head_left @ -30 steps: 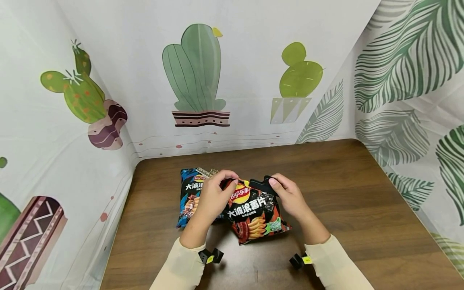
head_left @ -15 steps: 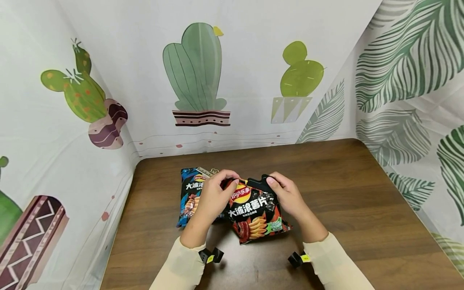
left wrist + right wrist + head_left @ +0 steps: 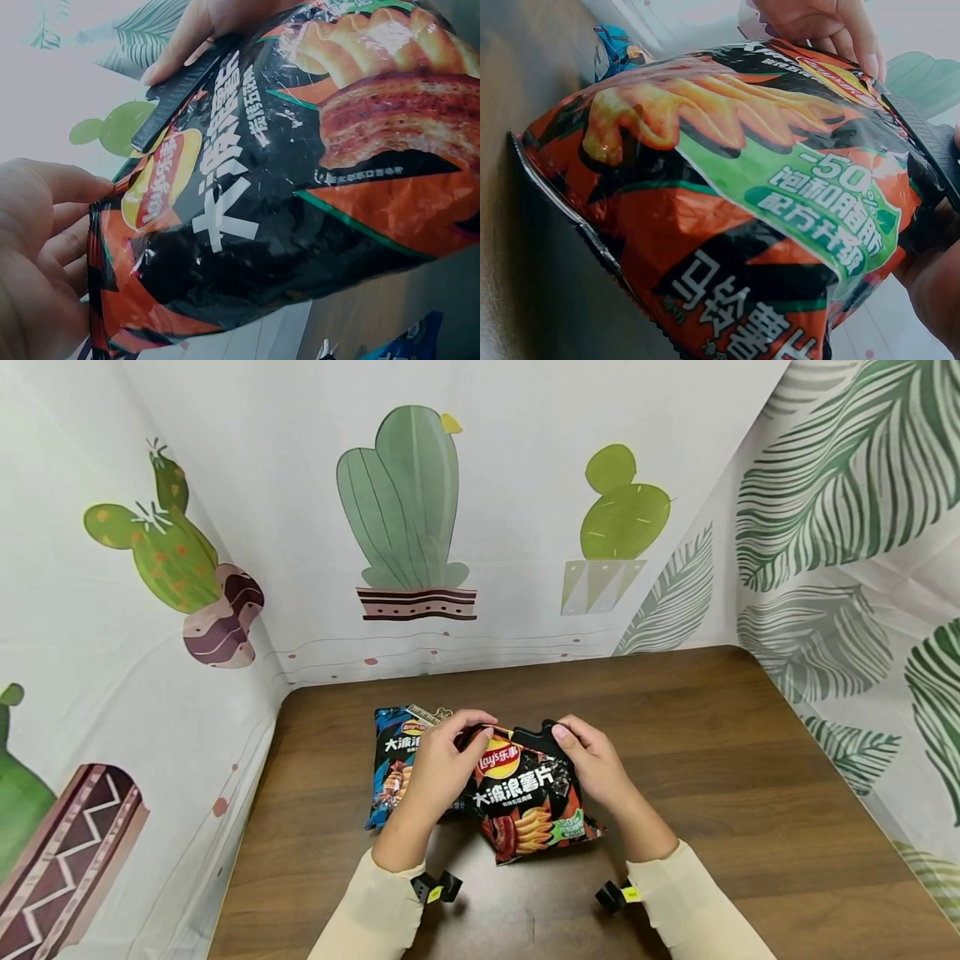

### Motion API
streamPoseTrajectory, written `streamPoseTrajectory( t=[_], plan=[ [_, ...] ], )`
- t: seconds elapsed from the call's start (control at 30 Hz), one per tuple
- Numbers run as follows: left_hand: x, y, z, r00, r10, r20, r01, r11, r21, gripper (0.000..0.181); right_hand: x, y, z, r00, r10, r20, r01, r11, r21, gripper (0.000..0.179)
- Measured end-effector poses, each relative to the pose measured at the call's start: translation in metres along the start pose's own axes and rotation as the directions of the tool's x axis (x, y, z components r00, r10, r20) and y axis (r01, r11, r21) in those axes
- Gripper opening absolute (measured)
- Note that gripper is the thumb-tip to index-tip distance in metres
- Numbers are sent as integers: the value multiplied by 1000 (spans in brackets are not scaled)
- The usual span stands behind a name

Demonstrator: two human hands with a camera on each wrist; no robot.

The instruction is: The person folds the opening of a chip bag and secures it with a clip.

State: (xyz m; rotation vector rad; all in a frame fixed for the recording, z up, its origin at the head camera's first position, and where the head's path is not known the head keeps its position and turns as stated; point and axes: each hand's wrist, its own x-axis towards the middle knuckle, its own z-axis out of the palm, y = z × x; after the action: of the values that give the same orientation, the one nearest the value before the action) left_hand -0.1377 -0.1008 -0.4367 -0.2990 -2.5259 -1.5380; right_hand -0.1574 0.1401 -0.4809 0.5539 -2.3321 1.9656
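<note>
A black and orange potato chip bag (image 3: 525, 802) leans towards me, its printed front facing up. My left hand (image 3: 447, 758) pinches the bag's upper left corner between thumb and fingers. Along the top edge lies a black bag clip (image 3: 536, 741), gripped at its outer end by my right hand (image 3: 600, 764). The left wrist view shows the clip (image 3: 184, 94) as a long ridged bar over the right part of that edge. A short stretch of edge shows between the clip's tip and my left fingers (image 3: 79, 184).
Behind my left hand lies a blue chip bag (image 3: 390, 768), partly covered by the hand and the black bag. A pale strip with ruler-like markings (image 3: 426, 717) sits at its top edge. The brown wooden table (image 3: 712, 760) meets a cactus-printed cloth (image 3: 517, 527) at the back.
The clip has shifted slightly left and its two arms have come closer together on the bag's top edge. My right hand moved a little left with it; the left hand keeps its place.
</note>
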Motion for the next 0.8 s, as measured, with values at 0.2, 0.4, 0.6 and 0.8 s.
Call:
streamPoseTrajectory(
  t=[0.2,0.4,0.6,0.8],
  plan=[
    [1,-2,-1,1000,-16,-26,16,1000,-15,14,0,1,0,1000,-8,-18,8,1000,19,22],
    [0,-3,-1,999,-13,-34,13,1000,-16,13,-1,1,1,1000,-10,-8,11,999,41,21],
    [-1,-1,-1,1000,1,-31,-1,1000,-11,10,-1,-1,2,1000,-14,-8,15,1000,28,20],
    [-1,-2,1,999,21,-33,-21,1000,2,12,1,-2,4,1000,-7,-10,7,1000,8,21]
  ],
)
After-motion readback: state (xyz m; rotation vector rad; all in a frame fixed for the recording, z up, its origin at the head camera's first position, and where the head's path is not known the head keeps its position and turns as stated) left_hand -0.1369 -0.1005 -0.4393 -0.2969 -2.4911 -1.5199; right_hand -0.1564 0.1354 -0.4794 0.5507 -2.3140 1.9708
